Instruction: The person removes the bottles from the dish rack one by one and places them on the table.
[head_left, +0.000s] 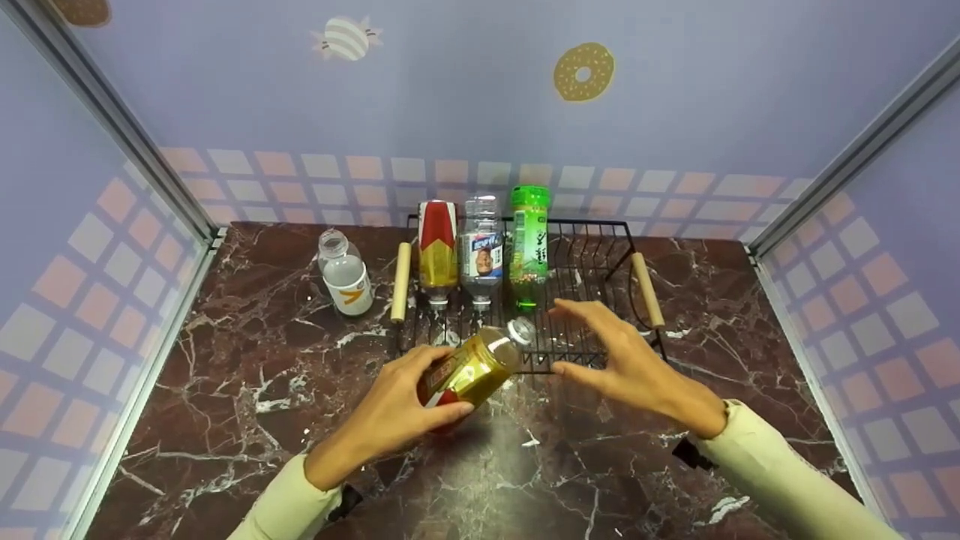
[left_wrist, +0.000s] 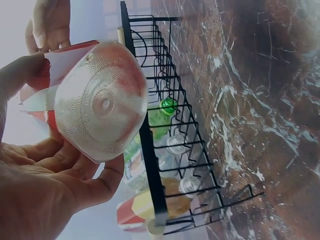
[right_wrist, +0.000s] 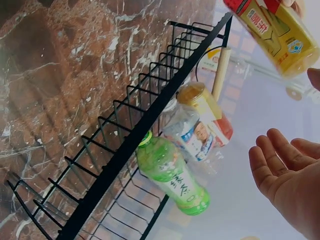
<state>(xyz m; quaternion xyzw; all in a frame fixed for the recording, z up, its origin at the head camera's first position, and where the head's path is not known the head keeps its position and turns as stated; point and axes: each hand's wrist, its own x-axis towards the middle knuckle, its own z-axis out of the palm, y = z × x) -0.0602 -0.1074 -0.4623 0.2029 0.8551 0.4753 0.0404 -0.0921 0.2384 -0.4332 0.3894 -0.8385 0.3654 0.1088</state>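
My left hand (head_left: 409, 401) grips a plastic bottle with a gold and red label (head_left: 474, 367), tilted with its uncapped neck up and to the right. In the left wrist view its clear ribbed base (left_wrist: 102, 102) faces the camera. Just right of the bottle's neck, my right hand (head_left: 626, 364) is spread with thumb and fingers apart, holding nothing. Beyond both hands stands a black wire basket (head_left: 592, 360). In it lie a red and gold bottle (head_left: 438, 255), a clear bottle with a face on its label (head_left: 481, 255) and a green bottle (head_left: 529, 247), necks toward me.
Left of the basket an uncapped clear bottle with a white label (head_left: 349, 281) stands on the dark marbled tabletop (head_left: 247, 450). The basket has wooden handles (head_left: 401, 281) at both sides. Patterned panels (head_left: 480, 97) enclose the back and sides.
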